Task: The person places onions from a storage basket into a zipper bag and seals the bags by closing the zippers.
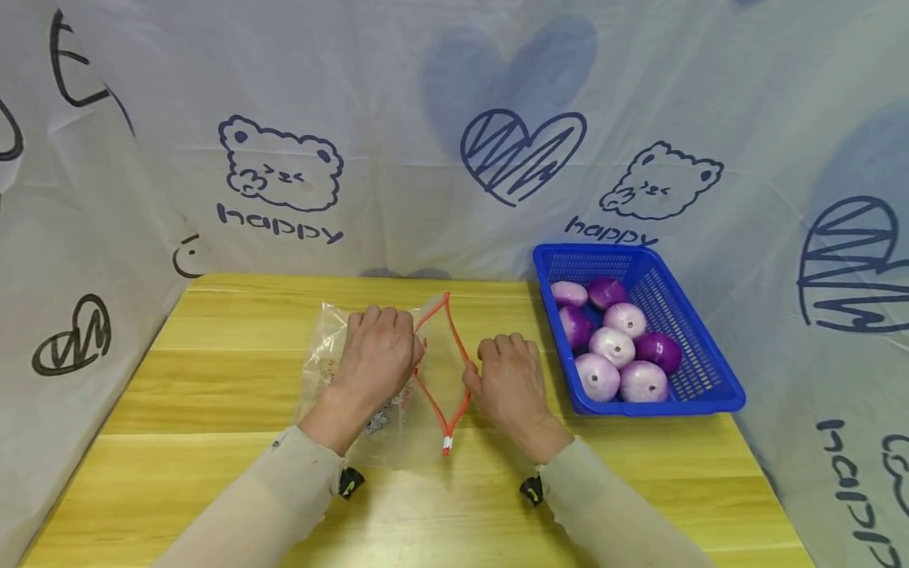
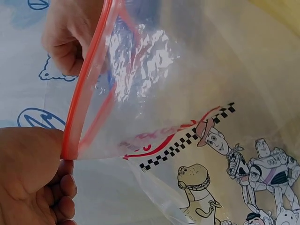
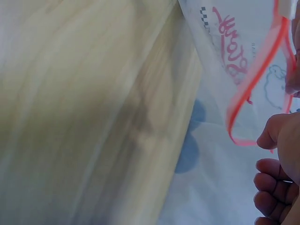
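Clear bag (image 1: pixel 398 414) is sitting under and left of left hand (image 1: pixel 376 355), which is pinching its red zip rim (image 2: pixel 83 86), knuckles up; probably handling light, limp, slippery, so rim is likely offering best hold. Rim is gaping between hands; right hand (image 1: pixel 507 379), also knuckles up, is pinching its opposite side.

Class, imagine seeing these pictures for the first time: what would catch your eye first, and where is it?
The blue basket of purple onions would probably catch the eye first, on the right of the yellow table in the head view. Next comes the clear bag near the middle, its red zip edge spread into a diamond between the left hand and right hand.
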`<action>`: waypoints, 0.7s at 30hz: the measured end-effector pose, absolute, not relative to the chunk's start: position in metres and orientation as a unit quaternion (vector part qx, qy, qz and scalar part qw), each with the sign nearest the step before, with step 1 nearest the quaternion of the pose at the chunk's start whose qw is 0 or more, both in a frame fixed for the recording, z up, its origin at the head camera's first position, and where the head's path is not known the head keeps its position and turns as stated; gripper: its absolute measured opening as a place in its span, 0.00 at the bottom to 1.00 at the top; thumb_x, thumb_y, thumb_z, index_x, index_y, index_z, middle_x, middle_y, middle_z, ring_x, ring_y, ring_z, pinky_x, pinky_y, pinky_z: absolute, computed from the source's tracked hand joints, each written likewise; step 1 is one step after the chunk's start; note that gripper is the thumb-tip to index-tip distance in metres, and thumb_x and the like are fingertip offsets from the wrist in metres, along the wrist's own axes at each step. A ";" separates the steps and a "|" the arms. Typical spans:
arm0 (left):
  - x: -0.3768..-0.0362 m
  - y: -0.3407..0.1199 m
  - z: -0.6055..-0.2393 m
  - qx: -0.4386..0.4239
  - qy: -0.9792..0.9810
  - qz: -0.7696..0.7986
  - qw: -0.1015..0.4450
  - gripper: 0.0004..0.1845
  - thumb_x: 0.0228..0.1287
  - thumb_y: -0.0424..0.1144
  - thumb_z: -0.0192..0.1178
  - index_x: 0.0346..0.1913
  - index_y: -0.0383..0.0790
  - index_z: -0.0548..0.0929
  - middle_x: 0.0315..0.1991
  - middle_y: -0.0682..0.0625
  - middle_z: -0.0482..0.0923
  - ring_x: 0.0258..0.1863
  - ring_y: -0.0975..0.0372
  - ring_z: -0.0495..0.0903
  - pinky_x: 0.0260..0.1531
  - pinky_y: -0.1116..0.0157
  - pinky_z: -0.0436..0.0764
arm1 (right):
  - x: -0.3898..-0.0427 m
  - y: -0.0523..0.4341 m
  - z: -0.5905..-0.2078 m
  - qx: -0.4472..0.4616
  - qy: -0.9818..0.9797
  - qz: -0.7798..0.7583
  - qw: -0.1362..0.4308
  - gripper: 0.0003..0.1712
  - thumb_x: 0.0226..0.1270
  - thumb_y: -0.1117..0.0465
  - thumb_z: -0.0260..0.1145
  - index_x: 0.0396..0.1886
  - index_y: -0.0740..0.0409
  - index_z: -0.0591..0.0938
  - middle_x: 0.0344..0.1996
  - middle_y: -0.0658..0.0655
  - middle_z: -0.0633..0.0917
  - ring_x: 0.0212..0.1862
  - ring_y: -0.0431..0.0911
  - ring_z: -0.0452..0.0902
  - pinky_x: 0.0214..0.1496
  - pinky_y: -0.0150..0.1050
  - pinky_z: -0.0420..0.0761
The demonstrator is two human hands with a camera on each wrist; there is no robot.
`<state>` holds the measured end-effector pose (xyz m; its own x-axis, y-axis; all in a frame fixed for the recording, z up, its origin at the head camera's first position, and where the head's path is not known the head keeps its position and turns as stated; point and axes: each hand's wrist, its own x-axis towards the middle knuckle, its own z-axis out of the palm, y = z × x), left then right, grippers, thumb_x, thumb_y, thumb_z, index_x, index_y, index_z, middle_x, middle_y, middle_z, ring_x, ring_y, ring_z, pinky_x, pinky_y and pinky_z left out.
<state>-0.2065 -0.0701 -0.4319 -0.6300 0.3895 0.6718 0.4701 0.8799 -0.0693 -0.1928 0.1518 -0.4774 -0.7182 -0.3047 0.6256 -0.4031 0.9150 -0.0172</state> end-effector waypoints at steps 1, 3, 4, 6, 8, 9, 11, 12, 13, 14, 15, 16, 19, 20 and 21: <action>-0.207 -0.070 -0.432 -0.238 -0.902 -0.058 0.355 0.16 0.65 0.37 0.66 0.24 0.39 0.72 0.20 0.48 0.67 0.24 0.51 0.68 0.31 0.54 0.68 | -0.193 0.153 -0.475 0.198 -0.921 0.073 0.329 0.12 0.63 0.55 0.73 0.31 0.58 0.82 0.27 0.56 0.82 0.34 0.56 0.76 0.39 0.49 0.72; -0.206 -0.070 -0.433 -0.237 -0.905 -0.061 0.348 0.15 0.66 0.36 0.63 0.23 0.39 0.71 0.20 0.48 0.66 0.24 0.51 0.67 0.31 0.54 0.67 | -0.193 0.156 -0.470 0.209 -0.914 0.067 0.342 0.12 0.63 0.55 0.72 0.32 0.58 0.83 0.28 0.57 0.83 0.35 0.56 0.77 0.40 0.50 0.73; -0.206 -0.070 -0.433 -0.237 -0.907 -0.063 0.344 0.15 0.67 0.36 0.62 0.23 0.39 0.71 0.20 0.48 0.66 0.24 0.52 0.66 0.31 0.54 0.67 | -0.193 0.158 -0.467 0.215 -0.911 0.065 0.347 0.11 0.63 0.55 0.71 0.33 0.59 0.83 0.29 0.57 0.83 0.35 0.56 0.77 0.40 0.50 0.73; -0.206 -0.070 -0.433 -0.237 -0.910 -0.066 0.335 0.15 0.68 0.35 0.61 0.23 0.39 0.70 0.20 0.48 0.65 0.24 0.52 0.66 0.32 0.54 0.66 | -0.193 0.163 -0.461 0.222 -0.907 0.060 0.352 0.11 0.64 0.55 0.69 0.34 0.60 0.83 0.30 0.58 0.84 0.36 0.57 0.78 0.41 0.51 0.73; -0.206 -0.070 -0.432 -0.237 -0.912 -0.069 0.327 0.15 0.68 0.35 0.60 0.23 0.40 0.70 0.20 0.49 0.65 0.24 0.52 0.66 0.32 0.54 0.66 | -0.192 0.169 -0.455 0.230 -0.904 0.058 0.356 0.12 0.64 0.55 0.67 0.34 0.60 0.83 0.30 0.58 0.83 0.37 0.57 0.77 0.41 0.51 0.72; -0.206 -0.070 -0.432 -0.237 -0.913 -0.071 0.324 0.15 0.68 0.35 0.60 0.23 0.40 0.70 0.20 0.49 0.65 0.24 0.52 0.66 0.32 0.54 0.66 | -0.192 0.172 -0.453 0.233 -0.903 0.057 0.357 0.11 0.65 0.55 0.66 0.34 0.61 0.83 0.30 0.58 0.83 0.37 0.58 0.77 0.41 0.51 0.72; -0.205 -0.070 -0.432 -0.237 -0.914 -0.072 0.321 0.14 0.68 0.34 0.59 0.23 0.40 0.70 0.20 0.49 0.65 0.24 0.52 0.67 0.32 0.54 0.67 | -0.192 0.179 -0.448 0.238 -0.901 0.052 0.358 0.12 0.66 0.55 0.64 0.35 0.61 0.82 0.31 0.59 0.82 0.38 0.59 0.77 0.41 0.51 0.71; -0.205 -0.070 -0.431 -0.238 -0.914 -0.072 0.321 0.14 0.67 0.34 0.59 0.23 0.40 0.70 0.20 0.49 0.65 0.24 0.52 0.67 0.32 0.54 0.68 | -0.192 0.183 -0.445 0.240 -0.901 0.048 0.359 0.12 0.66 0.55 0.63 0.35 0.61 0.82 0.31 0.59 0.82 0.38 0.59 0.77 0.41 0.52 0.71; -0.205 -0.070 -0.431 -0.239 -0.913 -0.073 0.321 0.14 0.67 0.34 0.59 0.23 0.40 0.70 0.20 0.49 0.65 0.24 0.52 0.67 0.32 0.54 0.68 | -0.193 0.188 -0.442 0.242 -0.899 0.045 0.361 0.12 0.67 0.55 0.62 0.35 0.62 0.82 0.31 0.60 0.82 0.38 0.60 0.76 0.41 0.52 0.71; -0.205 -0.070 -0.431 -0.241 -0.913 -0.074 0.322 0.14 0.67 0.33 0.58 0.23 0.40 0.70 0.20 0.49 0.65 0.24 0.52 0.67 0.32 0.54 0.68 | -0.193 0.192 -0.439 0.244 -0.899 0.040 0.361 0.13 0.67 0.55 0.62 0.35 0.62 0.82 0.31 0.60 0.82 0.38 0.60 0.76 0.41 0.53 0.71; -0.205 -0.070 -0.431 -0.242 -0.912 -0.074 0.323 0.14 0.67 0.33 0.58 0.23 0.40 0.70 0.20 0.49 0.65 0.24 0.52 0.67 0.32 0.54 0.68 | -0.193 0.197 -0.436 0.245 -0.899 0.036 0.362 0.13 0.67 0.55 0.61 0.35 0.63 0.82 0.32 0.61 0.82 0.38 0.60 0.76 0.41 0.54 0.72; -0.205 -0.070 -0.430 -0.242 -0.912 -0.075 0.323 0.14 0.67 0.33 0.58 0.23 0.40 0.69 0.20 0.49 0.65 0.24 0.52 0.67 0.32 0.53 0.69 | -0.194 0.202 -0.433 0.246 -0.899 0.030 0.362 0.14 0.68 0.55 0.61 0.36 0.63 0.81 0.32 0.61 0.82 0.39 0.61 0.76 0.41 0.54 0.72; -0.204 -0.070 -0.429 -0.242 -0.912 -0.076 0.322 0.14 0.67 0.33 0.58 0.23 0.40 0.69 0.20 0.49 0.66 0.24 0.52 0.67 0.32 0.53 0.69 | -0.197 0.218 -0.425 0.251 -0.896 0.016 0.366 0.14 0.68 0.55 0.60 0.35 0.64 0.80 0.31 0.62 0.81 0.38 0.61 0.75 0.41 0.56 0.72; -0.204 -0.070 -0.428 -0.242 -0.911 -0.077 0.325 0.14 0.67 0.33 0.58 0.23 0.40 0.69 0.20 0.49 0.66 0.24 0.52 0.67 0.32 0.53 0.69 | -0.198 0.223 -0.423 0.252 -0.896 0.011 0.366 0.14 0.67 0.55 0.60 0.34 0.64 0.79 0.31 0.62 0.80 0.38 0.62 0.75 0.41 0.56 0.72; -0.204 -0.070 -0.428 -0.243 -0.909 -0.078 0.330 0.15 0.66 0.33 0.59 0.22 0.40 0.69 0.20 0.49 0.65 0.24 0.52 0.67 0.31 0.53 0.69 | -0.200 0.229 -0.420 0.253 -0.895 0.007 0.367 0.14 0.67 0.55 0.61 0.34 0.64 0.79 0.31 0.63 0.80 0.38 0.62 0.75 0.41 0.56 0.72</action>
